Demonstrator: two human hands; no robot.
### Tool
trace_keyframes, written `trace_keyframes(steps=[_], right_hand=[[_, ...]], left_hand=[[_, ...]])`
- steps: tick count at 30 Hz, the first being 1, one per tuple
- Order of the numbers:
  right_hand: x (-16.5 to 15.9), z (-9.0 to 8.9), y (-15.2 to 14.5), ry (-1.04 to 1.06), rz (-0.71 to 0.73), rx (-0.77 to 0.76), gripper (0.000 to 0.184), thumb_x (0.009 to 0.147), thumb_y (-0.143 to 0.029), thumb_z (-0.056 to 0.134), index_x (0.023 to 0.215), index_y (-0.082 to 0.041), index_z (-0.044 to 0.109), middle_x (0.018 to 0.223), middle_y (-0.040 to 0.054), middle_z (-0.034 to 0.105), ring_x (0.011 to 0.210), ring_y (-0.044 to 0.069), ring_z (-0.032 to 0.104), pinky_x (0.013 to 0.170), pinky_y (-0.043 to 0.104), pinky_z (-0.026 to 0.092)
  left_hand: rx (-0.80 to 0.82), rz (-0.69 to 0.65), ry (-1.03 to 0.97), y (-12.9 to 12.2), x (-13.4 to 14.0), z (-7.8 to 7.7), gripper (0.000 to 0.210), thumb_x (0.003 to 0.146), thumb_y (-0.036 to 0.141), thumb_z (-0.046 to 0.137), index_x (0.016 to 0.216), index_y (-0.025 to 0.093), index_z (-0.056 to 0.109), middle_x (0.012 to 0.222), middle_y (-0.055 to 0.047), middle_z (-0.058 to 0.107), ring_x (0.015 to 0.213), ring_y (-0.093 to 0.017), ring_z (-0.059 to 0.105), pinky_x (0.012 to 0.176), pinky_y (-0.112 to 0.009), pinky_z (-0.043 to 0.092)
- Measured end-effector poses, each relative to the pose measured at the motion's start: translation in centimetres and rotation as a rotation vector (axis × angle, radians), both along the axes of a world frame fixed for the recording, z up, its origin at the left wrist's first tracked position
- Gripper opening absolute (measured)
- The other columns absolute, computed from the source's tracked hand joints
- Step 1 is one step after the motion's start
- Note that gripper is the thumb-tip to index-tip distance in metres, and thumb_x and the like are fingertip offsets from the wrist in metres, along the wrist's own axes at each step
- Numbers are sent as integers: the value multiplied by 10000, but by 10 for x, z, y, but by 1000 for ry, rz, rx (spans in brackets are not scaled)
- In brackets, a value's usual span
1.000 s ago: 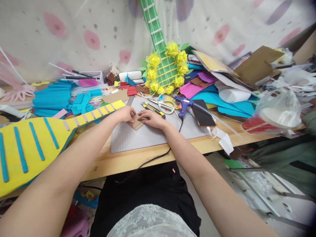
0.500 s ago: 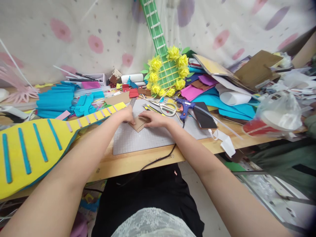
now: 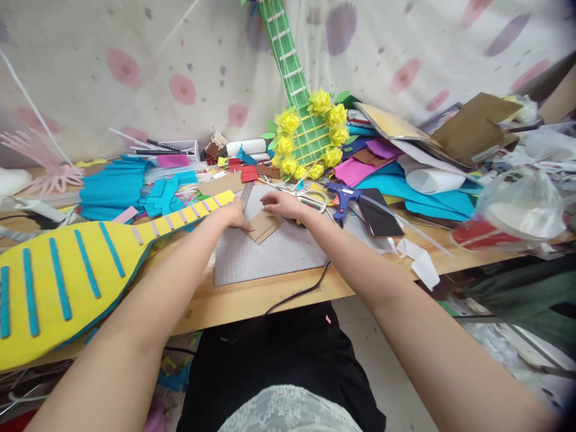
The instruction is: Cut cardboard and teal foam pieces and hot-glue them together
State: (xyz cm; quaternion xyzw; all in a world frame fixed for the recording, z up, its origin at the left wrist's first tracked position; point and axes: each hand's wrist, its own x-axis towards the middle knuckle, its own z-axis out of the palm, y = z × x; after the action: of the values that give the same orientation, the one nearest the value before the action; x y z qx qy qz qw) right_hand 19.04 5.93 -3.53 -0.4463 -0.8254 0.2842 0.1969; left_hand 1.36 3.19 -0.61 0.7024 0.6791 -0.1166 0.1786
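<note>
A small piece of brown cardboard (image 3: 261,230) lies on the grey cutting mat (image 3: 279,258), a line or slit running near its lower right edge. My left hand (image 3: 234,215) grips its left side, thumb on the edge. At its upper right side, my right hand (image 3: 284,204) rests with fingers stretched out and slightly bent; nothing shows in them. A metal ruler (image 3: 246,193) sticks out beyond my left hand. Scissors with white handles (image 3: 318,201) lie just past my right hand, partly covered by it.
A yellow cardboard guitar shape (image 3: 67,282) fills the left side. A green guitar (image 3: 310,135) with yellow flowers leans at the back. A blue glue gun (image 3: 342,198), a phone (image 3: 380,213) and a bagged red-and-white tub (image 3: 504,222) stand right. A black cable (image 3: 294,294) crosses the table edge.
My right hand has moved slightly up and away over the cardboard, baring more of it. My left hand stays at its left side. The whole view has shifted a little.
</note>
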Motion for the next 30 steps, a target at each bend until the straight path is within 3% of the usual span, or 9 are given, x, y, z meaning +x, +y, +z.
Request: trace_keyframes(steps=[5, 10, 13, 16, 19, 25, 30], right_hand=[[-6, 0, -1, -209, 79, 168, 231, 735, -183, 642, 960, -163, 692, 968, 85, 666, 935, 202, 583, 833, 309, 436], [-9, -6, -4, -306, 132, 256, 215, 764, -191, 608, 963, -163, 685, 967, 102, 616, 987, 229, 525, 881, 330, 386], [-10, -7, -3, -338, 136, 274, 235, 773, -199, 595, 996, -172, 665, 975, 103, 596, 987, 231, 507, 883, 332, 371], [-12, -7, -2, -359, 147, 275, 228, 786, -205, 582, 998, -161, 652, 966, 106, 591, 976, 227, 501, 881, 326, 359], [-12, -6, -3, -351, 136, 253, 222, 797, -229, 580, 995, -156, 647, 966, 109, 585, 968, 223, 496, 870, 321, 352], [-12, -11, -6, -317, 106, 252, 216, 814, -235, 566, 997, -156, 652, 1003, 103, 578, 999, 205, 490, 865, 300, 346], [-6, -7, -11, -250, 46, 264, 198, 803, -224, 578, 965, -146, 660, 992, 88, 616, 992, 183, 517, 885, 284, 354]], left_hand=[[-1, -9, 29, 2, 1, -2, 983, 503, 533, 750, 1290, 113, 335, 1283, -177, 503, 1123, -280, 539, 820, -268, 449], [42, -31, 12, -2, 6, 1, 926, 495, 480, 773, 1259, 126, 390, 1233, -157, 546, 1077, -282, 563, 817, -290, 460], [133, -122, 4, -13, 16, 8, 681, 589, 302, 739, 1195, 153, 466, 1215, -133, 560, 1080, -255, 559, 841, -275, 449], [149, -252, -51, -26, 24, 10, 353, 708, 161, 591, 1060, 163, 561, 1141, -117, 591, 1037, -232, 578, 837, -269, 443], [131, -304, -119, -33, 22, 2, 249, 745, 127, 507, 977, 154, 595, 1081, -121, 594, 1013, -233, 580, 857, -284, 436], [279, -366, -303, -40, 5, -23, 294, 805, 237, 504, 1089, 171, 539, 1097, -91, 525, 982, -195, 562, 871, -301, 439], [364, -326, -366, -47, 5, -32, 222, 816, 259, 530, 1021, 184, 567, 1055, -73, 527, 903, -186, 567, 792, -305, 457]])
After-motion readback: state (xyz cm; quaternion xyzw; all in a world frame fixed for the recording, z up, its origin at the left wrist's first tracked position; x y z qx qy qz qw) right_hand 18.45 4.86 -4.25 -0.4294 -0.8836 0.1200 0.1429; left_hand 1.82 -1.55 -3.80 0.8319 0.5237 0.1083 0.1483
